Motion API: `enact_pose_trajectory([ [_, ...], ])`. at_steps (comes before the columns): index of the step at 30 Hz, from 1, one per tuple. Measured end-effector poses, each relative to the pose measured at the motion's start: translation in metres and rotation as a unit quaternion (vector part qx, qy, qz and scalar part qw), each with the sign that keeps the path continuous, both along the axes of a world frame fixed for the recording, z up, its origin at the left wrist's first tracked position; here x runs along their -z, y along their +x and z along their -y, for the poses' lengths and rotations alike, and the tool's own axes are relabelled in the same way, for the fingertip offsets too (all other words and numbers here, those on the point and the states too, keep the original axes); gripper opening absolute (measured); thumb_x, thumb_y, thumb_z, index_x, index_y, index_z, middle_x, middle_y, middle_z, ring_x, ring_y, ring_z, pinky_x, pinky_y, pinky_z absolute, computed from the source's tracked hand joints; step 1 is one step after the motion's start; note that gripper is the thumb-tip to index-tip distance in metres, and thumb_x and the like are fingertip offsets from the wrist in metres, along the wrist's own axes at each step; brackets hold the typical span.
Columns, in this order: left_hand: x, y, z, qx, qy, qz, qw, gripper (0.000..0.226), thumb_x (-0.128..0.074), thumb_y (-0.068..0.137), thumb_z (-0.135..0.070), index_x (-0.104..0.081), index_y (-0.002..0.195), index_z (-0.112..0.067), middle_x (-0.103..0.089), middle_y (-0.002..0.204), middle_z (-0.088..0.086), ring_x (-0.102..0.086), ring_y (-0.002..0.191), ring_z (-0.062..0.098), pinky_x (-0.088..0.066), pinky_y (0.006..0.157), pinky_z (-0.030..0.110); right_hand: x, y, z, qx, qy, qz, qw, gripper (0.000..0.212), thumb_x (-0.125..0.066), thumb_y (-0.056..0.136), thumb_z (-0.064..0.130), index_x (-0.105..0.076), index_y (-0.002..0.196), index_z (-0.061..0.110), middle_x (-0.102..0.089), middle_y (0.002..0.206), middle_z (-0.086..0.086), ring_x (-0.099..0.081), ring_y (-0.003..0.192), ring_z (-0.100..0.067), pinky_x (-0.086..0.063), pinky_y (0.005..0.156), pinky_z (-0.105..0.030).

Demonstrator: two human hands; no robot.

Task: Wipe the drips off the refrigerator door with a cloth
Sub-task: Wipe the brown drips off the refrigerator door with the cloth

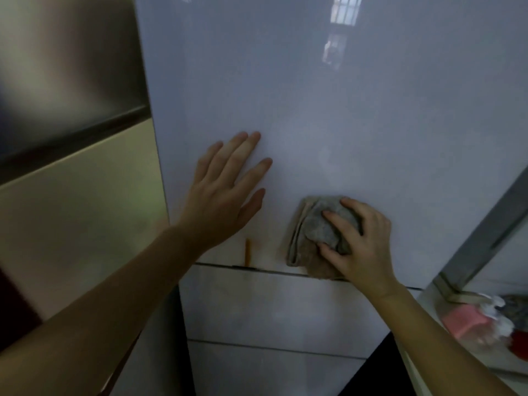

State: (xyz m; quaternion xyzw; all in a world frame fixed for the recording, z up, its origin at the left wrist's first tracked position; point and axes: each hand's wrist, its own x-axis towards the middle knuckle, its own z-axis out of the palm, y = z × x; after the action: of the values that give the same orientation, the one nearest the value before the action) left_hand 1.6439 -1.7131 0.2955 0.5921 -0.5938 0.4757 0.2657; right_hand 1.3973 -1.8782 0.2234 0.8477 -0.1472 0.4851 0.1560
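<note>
A crumpled grey-brown terry cloth [317, 235] is pressed against the glossy pale-grey refrigerator door [343, 110] near its lower edge, just above the seam to the panel below. It is clamped under the right hand [360, 241], whose fingers are curled into the bunched upper folds while the lower, looser part hangs down to the seam. The left hand [225, 195] is laid flat on the door with fingers spread and nothing held, well to the left of the cloth. A thin orange vertical drip [247, 252] is seen between the two hands, running down to the seam and not yet covered by the cloth. The cloth is judged soft, light and limp, so it is best gripped in a wad with a flat fold kept against the surface. The door is judged smooth and slippery, so firm pressure will be needed. A pink object [468, 324] is blurred on a ledge at the right.
</note>
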Motion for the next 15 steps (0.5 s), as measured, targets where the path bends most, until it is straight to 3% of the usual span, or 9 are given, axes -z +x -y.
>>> enact_pose_trajectory([
  [10,0.013,-0.018,0.019,-0.051,0.004,-0.024,0.998,0.053,-0.051,0.101,-0.036,-0.048,0.147,-0.009,-0.031,0.159,0.025,-0.027,0.150,0.038,-0.027,0.121,0.056,0.032,-0.034,0.015,0.019,0.037,0.048,0.998,0.056,-0.076,0.084,0.039,-0.057,0.133,0.020,-0.047,0.142,-0.014,-0.049,0.126,-0.034,-0.037,0.103,-0.045],
  [15,0.015,-0.019,0.019,-0.053,0.008,-0.032,0.998,0.054,-0.052,0.102,-0.035,-0.044,0.149,-0.010,-0.027,0.161,0.025,-0.023,0.152,0.038,-0.021,0.124,0.054,0.044,-0.025,0.011,0.019,0.084,0.118,0.989,0.058,-0.077,0.083,0.040,-0.057,0.133,0.018,-0.046,0.142,-0.014,-0.046,0.129,-0.033,-0.027,0.113,-0.034],
])
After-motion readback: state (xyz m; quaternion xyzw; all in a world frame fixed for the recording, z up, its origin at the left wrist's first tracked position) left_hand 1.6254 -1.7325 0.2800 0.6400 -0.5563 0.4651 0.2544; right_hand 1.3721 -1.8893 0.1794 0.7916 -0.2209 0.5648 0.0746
